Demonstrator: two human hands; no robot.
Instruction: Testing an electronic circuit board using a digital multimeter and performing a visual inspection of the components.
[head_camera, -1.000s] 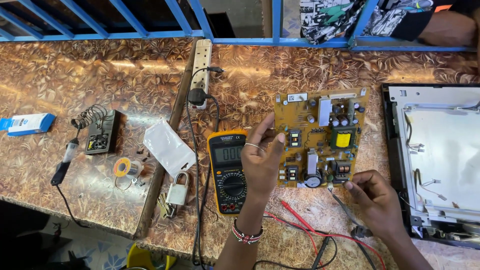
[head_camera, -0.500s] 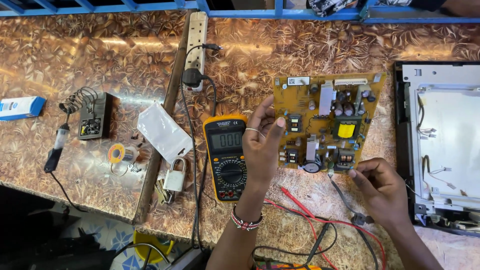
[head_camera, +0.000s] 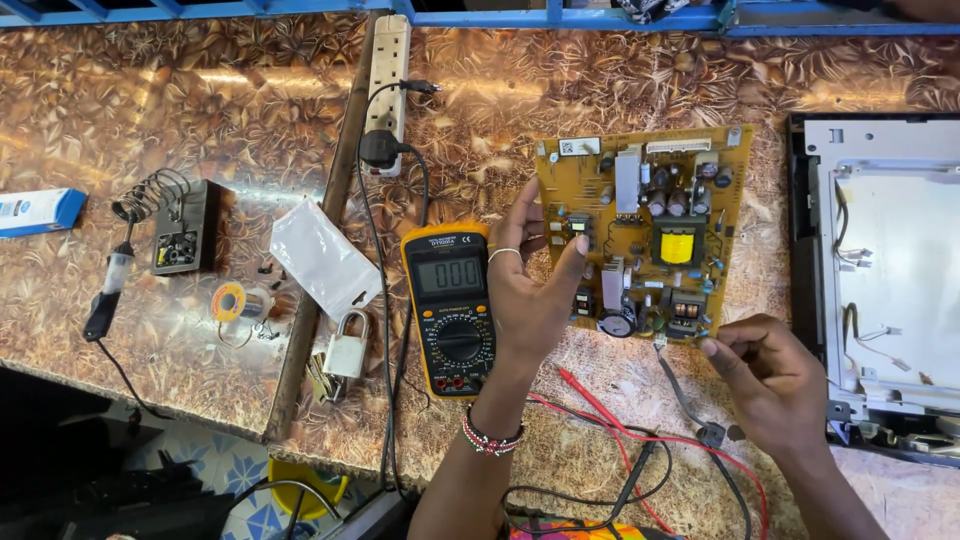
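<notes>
We've got the yellow circuit board lying flat on the patterned table, up at one o'clock. Our left hand steadies its left edge, fingers spread loosely. The multimeter sits at nine o'clock of that hand. Our right hand pinches the black probe onto the board's bottom edge.

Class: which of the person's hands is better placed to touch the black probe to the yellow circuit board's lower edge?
Right. The right hand sits beside the black probe, whose tip meets the circuit board; the left hand steadies its side.
</notes>
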